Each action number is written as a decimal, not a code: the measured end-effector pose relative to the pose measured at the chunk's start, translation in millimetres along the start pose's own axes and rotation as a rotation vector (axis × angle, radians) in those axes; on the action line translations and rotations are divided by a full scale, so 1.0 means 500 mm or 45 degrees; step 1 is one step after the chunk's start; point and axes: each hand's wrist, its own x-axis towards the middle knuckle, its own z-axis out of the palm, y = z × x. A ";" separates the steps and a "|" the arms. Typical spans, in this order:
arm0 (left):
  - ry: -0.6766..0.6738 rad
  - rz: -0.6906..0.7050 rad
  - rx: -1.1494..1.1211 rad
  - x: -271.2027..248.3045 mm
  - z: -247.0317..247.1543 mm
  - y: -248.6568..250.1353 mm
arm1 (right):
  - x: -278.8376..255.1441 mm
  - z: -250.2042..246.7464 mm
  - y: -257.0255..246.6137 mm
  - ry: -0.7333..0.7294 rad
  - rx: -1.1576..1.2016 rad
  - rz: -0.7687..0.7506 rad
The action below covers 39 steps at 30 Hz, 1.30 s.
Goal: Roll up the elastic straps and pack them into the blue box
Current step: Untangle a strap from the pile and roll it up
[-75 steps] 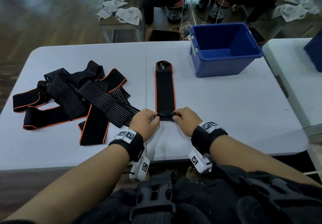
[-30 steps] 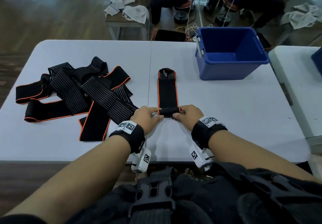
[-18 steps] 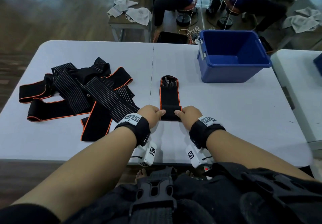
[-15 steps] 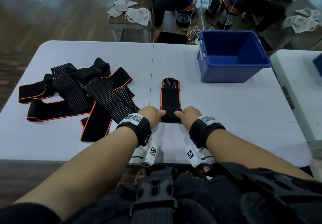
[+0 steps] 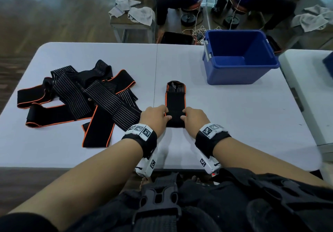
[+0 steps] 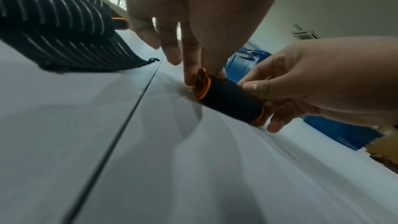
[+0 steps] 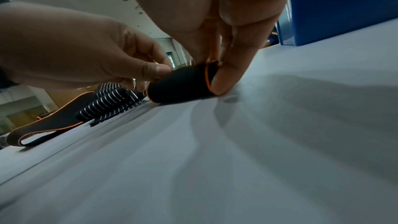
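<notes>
The strap (image 5: 175, 103) is now rolled further, its flat part shorter; both ends are pinched by the left hand (image 5: 154, 119) and right hand (image 5: 195, 120). A strap pile (image 5: 81, 101) lies left on the counter (image 5: 234, 123), the blue box (image 5: 239, 60) far right.

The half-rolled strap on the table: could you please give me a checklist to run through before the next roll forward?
1. Left hand pinches the roll's left end: ok.
2. Right hand pinches the right end: ok.
3. Half-rolled strap has its flat tail lying straight ahead on the white table: ok.
4. Roll wound evenly, orange edges aligned at the end: ok.
5. Pile of unrolled straps apart from the tail: ok.
6. Blue box open, with nothing visible inside: ok.
</notes>
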 end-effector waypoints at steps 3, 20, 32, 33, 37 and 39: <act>-0.019 0.047 0.047 -0.010 0.004 -0.013 | -0.005 0.006 0.027 -0.070 0.026 -0.117; -0.177 -0.291 -0.206 0.060 0.019 -0.031 | 0.060 -0.011 0.047 0.010 0.418 0.063; 0.012 -0.377 -0.356 0.098 -0.006 0.029 | 0.092 -0.032 0.029 -0.005 0.460 0.280; 0.062 -0.379 -0.410 0.100 -0.007 0.034 | 0.089 -0.033 0.028 0.035 0.581 0.321; 0.078 -0.316 -0.423 0.108 0.000 0.084 | 0.082 -0.053 0.054 0.129 0.635 0.380; 0.029 -0.280 -0.424 0.110 0.015 0.127 | 0.080 -0.072 0.094 0.156 0.561 0.387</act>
